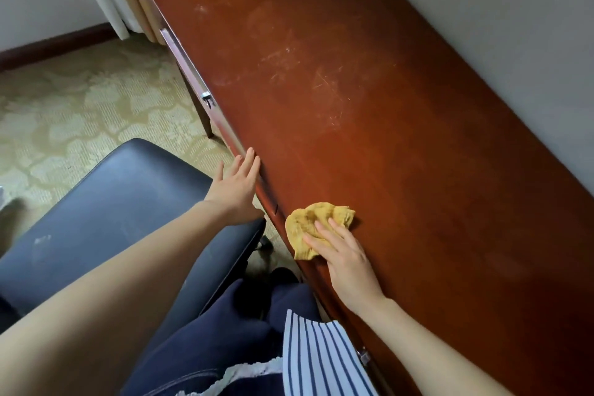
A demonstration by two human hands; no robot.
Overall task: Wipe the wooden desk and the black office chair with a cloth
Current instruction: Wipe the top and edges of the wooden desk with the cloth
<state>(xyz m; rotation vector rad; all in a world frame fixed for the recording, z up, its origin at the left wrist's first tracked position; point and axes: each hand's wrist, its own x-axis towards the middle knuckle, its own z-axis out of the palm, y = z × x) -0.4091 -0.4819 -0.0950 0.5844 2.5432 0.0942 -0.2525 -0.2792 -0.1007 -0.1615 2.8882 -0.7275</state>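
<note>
Near the front edge of the wooden desk, in the head view, the yellow cloth lies bunched on the top. The right hand presses it flat, fingers straight and spread over it. The left hand reaches forward with fingers straight, their tips touching the same front edge further along, and holds nothing. Pale smears and scuffs show across the desk's middle and far end, so most of the top looks unwiped. The black office chair, just beside the desk, carries pale marks and seems not yet done.
</note>
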